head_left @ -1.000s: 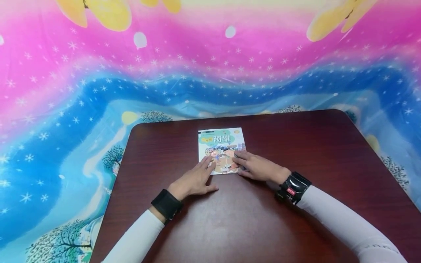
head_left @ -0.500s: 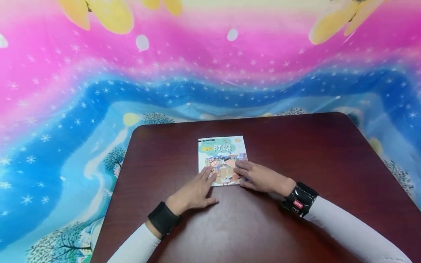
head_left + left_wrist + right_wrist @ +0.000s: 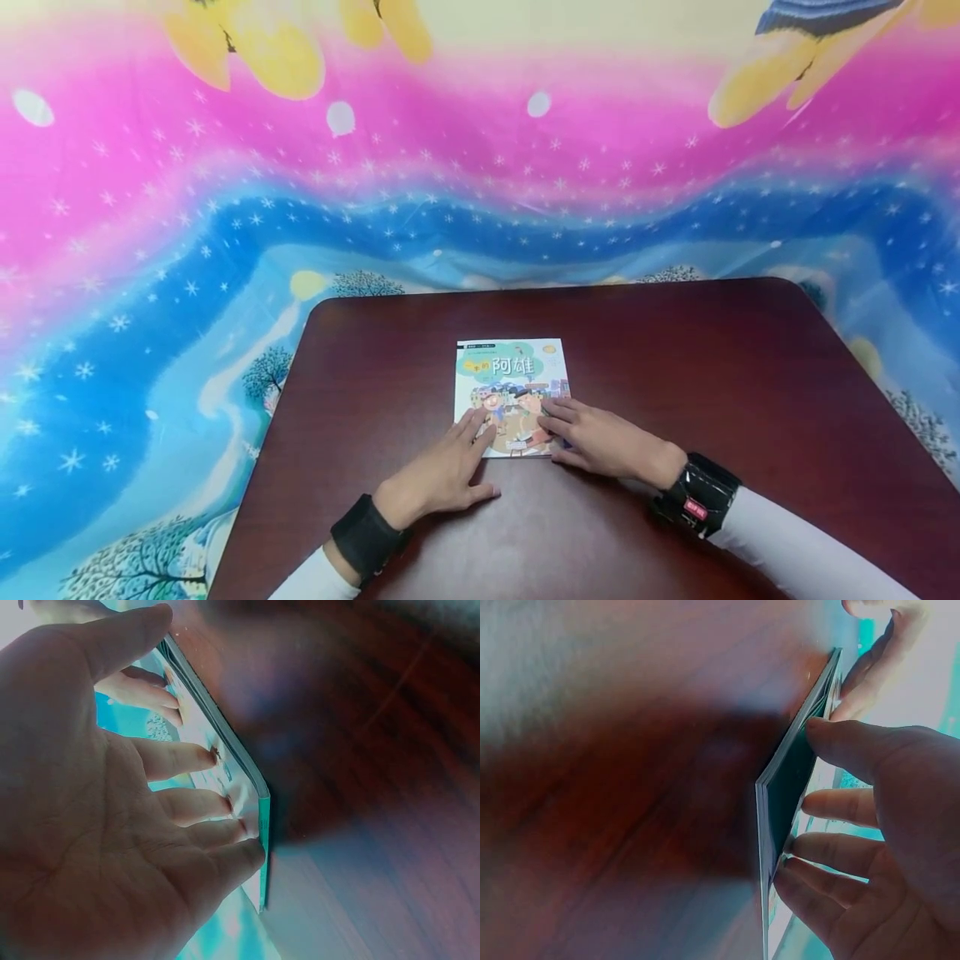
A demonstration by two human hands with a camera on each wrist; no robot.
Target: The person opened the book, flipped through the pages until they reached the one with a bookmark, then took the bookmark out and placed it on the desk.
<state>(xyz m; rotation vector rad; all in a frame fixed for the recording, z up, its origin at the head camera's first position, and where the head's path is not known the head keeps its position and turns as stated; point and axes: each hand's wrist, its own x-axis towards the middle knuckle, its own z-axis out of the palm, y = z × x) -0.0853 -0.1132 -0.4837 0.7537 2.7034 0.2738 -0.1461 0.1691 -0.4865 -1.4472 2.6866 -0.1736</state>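
A thin picture book (image 3: 512, 368) lies flat on the table, its front cover up, with cartoon figures and Chinese lettering. My left hand (image 3: 438, 471) rests fingertips on the cover's lower left, the thumb stretched out over the table. Against the lower right part lies my right hand (image 3: 611, 442), fingers fairly straight on the cover. Its thumb (image 3: 847, 742) touches the near right corner in the right wrist view. There a dark green surface (image 3: 789, 780) shows beneath the slightly raised cover edge. In the left wrist view the teal spine edge (image 3: 264, 847) runs beside my little finger.
The dark red-brown table (image 3: 660, 350) has rounded far corners and surrounds the book. Behind it hangs a pink and blue cloth (image 3: 465, 167) with snowflakes and trees. Black bands (image 3: 367, 537) sit on both wrists, below white sleeves (image 3: 802, 542).
Both hands have drawn the book toward the person across the table, keeping their place on it. The head view has also tilted up a little.
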